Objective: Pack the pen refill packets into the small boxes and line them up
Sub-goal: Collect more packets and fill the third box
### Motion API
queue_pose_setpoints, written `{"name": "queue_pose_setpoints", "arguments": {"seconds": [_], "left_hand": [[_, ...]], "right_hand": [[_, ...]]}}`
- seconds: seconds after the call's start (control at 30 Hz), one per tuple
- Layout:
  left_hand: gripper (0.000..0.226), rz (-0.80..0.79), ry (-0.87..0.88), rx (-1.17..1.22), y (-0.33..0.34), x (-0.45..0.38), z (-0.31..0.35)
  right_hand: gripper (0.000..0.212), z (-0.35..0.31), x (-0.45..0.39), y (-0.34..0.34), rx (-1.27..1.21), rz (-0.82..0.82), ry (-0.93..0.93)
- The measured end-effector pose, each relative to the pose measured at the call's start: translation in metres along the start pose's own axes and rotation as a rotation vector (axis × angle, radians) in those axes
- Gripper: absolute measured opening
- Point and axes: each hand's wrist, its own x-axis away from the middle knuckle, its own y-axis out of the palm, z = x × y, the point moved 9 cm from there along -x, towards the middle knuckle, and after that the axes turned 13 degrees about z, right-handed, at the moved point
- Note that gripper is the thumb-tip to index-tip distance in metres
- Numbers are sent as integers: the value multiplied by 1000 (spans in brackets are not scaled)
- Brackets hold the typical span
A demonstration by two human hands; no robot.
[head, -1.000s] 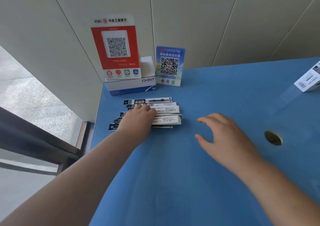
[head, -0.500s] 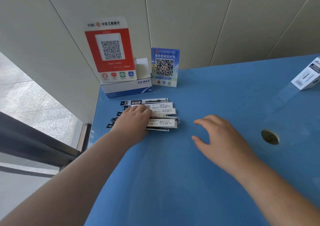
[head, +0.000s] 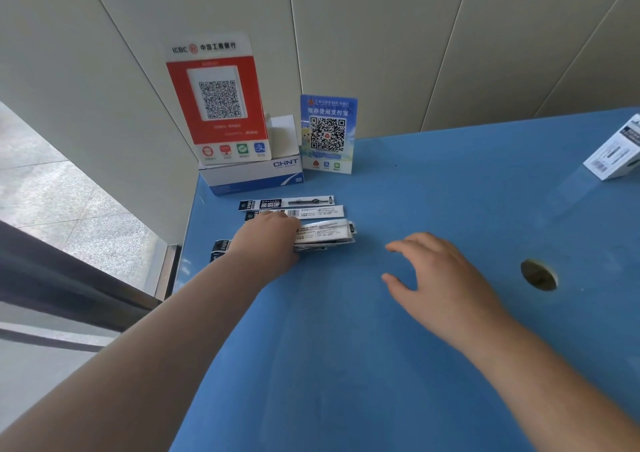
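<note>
Two bare hands over a blue table [head: 450, 181], seen from the head camera.

Left hand [head: 268, 240]: laid on a stack of pen refill packets [head: 323, 235]. Its fingers curl down over the near part of the stack; whether they actually grip it or merely press on it cannot be told.

Right hand [head: 440, 283]: hovers above bare tabletop, well to the right of the stack, fingers spread and relaxed, holding nothing.

Pen refill packets: long narrow sleeves, white with dark printed ends, lying crosswise near the table's far left corner. Two single packets lie flat just beyond the stack, the farther one [head: 286, 203] showing a dark label, the nearer one [head: 311, 212] showing a barcode and partly covered by the left hand. Dark packet ends [head: 221, 245] stick out to the left of the wrist.

Small box [head: 614, 155]: white with a barcode, tilted, at the table's far right edge, well apart from the packets.

Other items: white and blue carton [head: 252, 174] in the far left corner, touching the wall; red QR sign [head: 216, 98] standing on it; blue QR sign [head: 327, 133] upright just beside the carton; round hole [head: 538, 274] in the tabletop to the right of the right hand.
</note>
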Motion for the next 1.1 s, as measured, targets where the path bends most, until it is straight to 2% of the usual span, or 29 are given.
{"name": "queue_pose_setpoints", "arguments": {"seconds": [0.17, 0.3, 0.5, 0.63, 0.87, 1.0, 1.1], "left_hand": [[22, 87, -59, 50, -4, 10, -7], [16, 85, -133, 33, -8, 37, -21], [24, 128, -272, 89, -19, 88, -40], [24, 105, -323, 124, -18, 110, -52], [19, 164, -376, 110, -19, 129, -68], [19, 168, -360, 117, -21, 134, -65], [19, 176, -329, 136, -27, 138, -60]], "right_hand": [[44, 5, -2, 6, 21, -33, 1], [43, -5, -20, 18, 59, -51, -46], [33, -77, -91, 69, 154, -104, -322], [34, -117, -124, 104, 188, -194, -426], [22, -130, -141, 120, 329, -196, -410], [6, -123, -126, 117, 387, -216, -345], [22, -109, -108, 110, 375, -211, -265]]}}
